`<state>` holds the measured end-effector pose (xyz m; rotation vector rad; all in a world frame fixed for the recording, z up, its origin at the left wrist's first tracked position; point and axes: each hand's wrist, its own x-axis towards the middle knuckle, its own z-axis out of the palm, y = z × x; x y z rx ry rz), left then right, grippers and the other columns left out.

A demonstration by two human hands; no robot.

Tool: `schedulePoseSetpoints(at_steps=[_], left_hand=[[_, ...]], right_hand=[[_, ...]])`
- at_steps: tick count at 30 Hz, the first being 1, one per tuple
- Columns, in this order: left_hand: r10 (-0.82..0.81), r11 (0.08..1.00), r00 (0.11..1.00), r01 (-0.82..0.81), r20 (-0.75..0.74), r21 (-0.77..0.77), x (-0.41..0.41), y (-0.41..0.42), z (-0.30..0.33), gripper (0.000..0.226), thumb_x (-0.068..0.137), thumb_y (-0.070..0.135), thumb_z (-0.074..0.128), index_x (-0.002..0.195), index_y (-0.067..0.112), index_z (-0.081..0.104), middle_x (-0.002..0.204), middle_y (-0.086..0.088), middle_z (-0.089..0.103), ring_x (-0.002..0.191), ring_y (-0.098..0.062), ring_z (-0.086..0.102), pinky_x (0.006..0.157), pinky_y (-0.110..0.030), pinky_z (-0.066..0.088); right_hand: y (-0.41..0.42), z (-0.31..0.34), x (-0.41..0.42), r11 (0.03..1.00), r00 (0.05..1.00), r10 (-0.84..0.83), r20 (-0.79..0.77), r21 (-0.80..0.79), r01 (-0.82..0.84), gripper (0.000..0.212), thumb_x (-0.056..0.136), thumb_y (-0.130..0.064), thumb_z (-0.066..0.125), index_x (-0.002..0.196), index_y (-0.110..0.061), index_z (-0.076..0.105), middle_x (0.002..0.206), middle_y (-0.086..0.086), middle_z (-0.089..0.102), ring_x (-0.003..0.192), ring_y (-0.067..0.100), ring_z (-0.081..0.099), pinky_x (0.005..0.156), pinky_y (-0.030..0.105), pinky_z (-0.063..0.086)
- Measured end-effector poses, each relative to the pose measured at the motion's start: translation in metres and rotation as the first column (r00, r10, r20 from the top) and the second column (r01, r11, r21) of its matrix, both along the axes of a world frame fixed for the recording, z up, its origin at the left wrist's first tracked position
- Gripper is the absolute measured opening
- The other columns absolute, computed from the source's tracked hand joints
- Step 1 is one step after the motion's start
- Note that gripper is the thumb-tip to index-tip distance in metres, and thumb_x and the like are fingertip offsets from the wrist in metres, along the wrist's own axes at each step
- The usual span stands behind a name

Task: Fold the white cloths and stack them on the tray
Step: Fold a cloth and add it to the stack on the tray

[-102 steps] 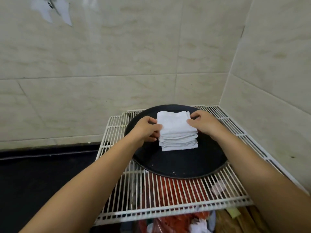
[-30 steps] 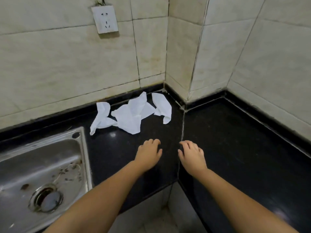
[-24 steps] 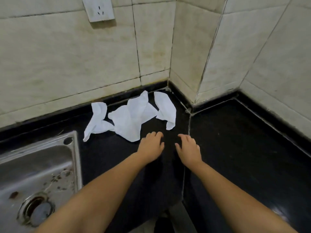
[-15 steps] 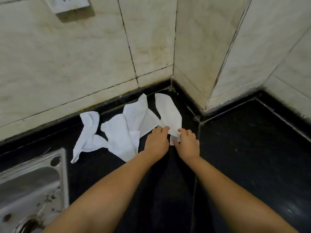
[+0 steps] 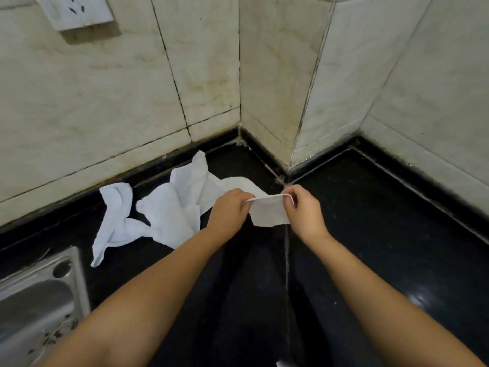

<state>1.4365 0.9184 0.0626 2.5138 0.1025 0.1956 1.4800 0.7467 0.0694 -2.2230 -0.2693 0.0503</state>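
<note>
fingers [image 5: 246, 205] of both hands on cloth [image 5: 268, 213]

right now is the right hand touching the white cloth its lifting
Touching. The head view shows the right hand pinching the top edge of the white cloth, with the left hand pinching the other end of that edge.

Cream marble-look tiled walls [image 5: 105, 102] with a socket [image 5: 76, 10], black counter [image 5: 370, 234], steel sink [image 5: 34, 305] at left

Both bare forearms extended forward, left hand [image 5: 229, 210] and right hand [image 5: 304, 207] level, close together, fingers curled, each pinching white cloth [image 5: 268, 211] edge
</note>
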Motion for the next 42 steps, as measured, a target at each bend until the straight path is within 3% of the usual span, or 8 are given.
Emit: schedulePoseSetpoints(at_steps=[6, 11, 16, 22, 28, 31, 37, 42], left_hand=[[-0.032, 0.965, 0.996, 0.053, 0.084, -0.258, -0.036, -0.013, 0.038, 0.024, 0.093, 0.024, 0.051, 0.094, 0.012, 0.071, 0.096, -0.013, 0.070, 0.087, -0.018, 0.059, 0.080, -0.033, 0.044], [-0.056, 0.837, 0.998, 0.061, 0.025, -0.543, -0.051, -0.032, 0.062, 0.035, 0.090, 0.030, 0.059, 0.067, 0.004, 0.057, 0.064, -0.009, 0.054, 0.062, -0.015, 0.050, 0.063, -0.028, 0.041], [-0.230, 0.567, 0.968, 0.046, -0.104, -0.822, -0.056, -0.065, 0.078, 0.017, 0.094, 0.017, 0.055, 0.104, 0.015, 0.069, 0.104, -0.007, 0.072, 0.098, -0.022, 0.068, 0.087, -0.039, 0.054], [-0.222, 0.699, 0.946, -0.014, -0.236, -0.715, -0.040, -0.107, 0.056, 0.016, 0.096, 0.017, 0.051, 0.100, 0.020, 0.066, 0.102, -0.004, 0.070, 0.097, -0.020, 0.067, 0.089, -0.041, 0.054], [-0.148, 0.766, 0.936, -0.095, -0.319, -0.636, 0.000, -0.148, 0.012, 0.012, 0.092, 0.010, 0.054, 0.095, 0.013, 0.065, 0.091, -0.002, 0.065, 0.088, -0.015, 0.061, 0.071, -0.024, 0.048], [-0.140, 0.811, 0.926, -0.096, -0.351, -0.577, 0.015, -0.154, -0.004, 0.012, 0.089, 0.008, 0.057, 0.088, 0.015, 0.067, 0.092, -0.003, 0.066, 0.090, -0.016, 0.061, 0.079, -0.027, 0.047], [-0.212, 0.938, 0.902, 0.080, -0.375, -0.339, 0.000, -0.143, -0.026, 0.010, 0.089, 0.013, 0.061, 0.092, 0.016, 0.070, 0.094, 0.005, 0.060, 0.085, -0.008, 0.058, 0.083, -0.026, 0.048], [-0.301, 0.951, 0.887, 0.250, -0.350, -0.184, -0.043, -0.130, -0.046, 0.011, 0.088, 0.013, 0.062, 0.090, 0.020, 0.070, 0.100, 0.003, 0.049, 0.092, -0.011, 0.051, 0.087, -0.024, 0.044]], right_hand=[[-0.061, 0.055, -0.043, 0.962, 0.980, -0.197, 0.021, 0.196, 0.189, 0.011, 0.091, -0.017, 0.054, 0.092, -0.018, 0.065, 0.086, -0.008, 0.062, 0.078, 0.000, 0.054, 0.063, 0.015, 0.039], [-0.122, 0.083, -0.078, 0.899, 0.963, -0.268, -0.014, 0.357, 0.255, 0.012, 0.088, -0.019, 0.059, 0.081, -0.024, 0.068, 0.081, -0.007, 0.065, 0.075, 0.009, 0.056, 0.066, 0.026, 0.043], [-0.166, 0.103, -0.108, 0.862, 0.961, -0.263, -0.081, 0.427, 0.272, 0.012, 0.089, -0.016, 0.062, 0.086, -0.026, 0.067, 0.089, -0.001, 0.068, 0.081, 0.014, 0.062, 0.066, 0.029, 0.049], [-0.209, 0.067, -0.101, 0.878, 0.922, -0.332, -0.202, 0.291, 0.380, 0.008, 0.088, -0.015, 0.063, 0.089, -0.019, 0.069, 0.093, 0.007, 0.070, 0.085, 0.021, 0.065, 0.077, 0.037, 0.053], [-0.239, 0.017, -0.071, 0.877, 0.863, -0.411, -0.293, 0.132, 0.462, 0.009, 0.088, -0.011, 0.059, 0.083, -0.014, 0.066, 0.082, -0.001, 0.063, 0.077, 0.013, 0.056, 0.064, 0.026, 0.044], [-0.246, 0.001, -0.062, 0.882, 0.850, -0.413, -0.328, 0.089, 0.463, 0.008, 0.087, -0.009, 0.059, 0.085, -0.007, 0.066, 0.080, 0.000, 0.062, 0.075, 0.013, 0.055, 0.066, 0.026, 0.044], [-0.250, -0.022, -0.080, 0.936, 0.861, -0.347, -0.372, -0.075, 0.345, 0.007, 0.088, -0.017, 0.062, 0.086, -0.012, 0.067, 0.088, 0.000, 0.066, 0.082, 0.013, 0.060, 0.071, 0.022, 0.046], [-0.245, -0.046, -0.126, 0.949, 0.907, -0.279, -0.315, -0.232, 0.211, 0.011, 0.087, -0.011, 0.063, 0.080, -0.019, 0.066, 0.090, -0.001, 0.061, 0.083, 0.014, 0.057, 0.068, 0.018, 0.043]])
